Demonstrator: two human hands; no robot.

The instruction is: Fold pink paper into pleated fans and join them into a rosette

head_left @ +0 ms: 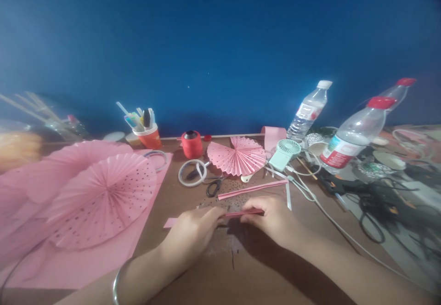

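Between my two hands is a narrow folded strip of pink paper [237,213], held level just above the brown table. My left hand [198,227] pinches its left end, and my right hand [267,215] grips the right end between thumb and fingers. Just beyond lies another folded pink strip [253,189], slanting up to the right. Behind that rests a pleated pink paper fan [237,155] dotted with small holes. A small flat pink paper piece [170,223] shows to the left of my left hand. Scissors [213,187] lie beyond my left hand, partly hard to make out.
Large pink paper rosettes [110,194] lie on pink sheets at left. Behind stand a cup of pens [148,135], a red thread spool [192,145] and a tape roll [192,173]. At right are a green handheld fan [285,154], a cable [337,224] and bottles [358,135].
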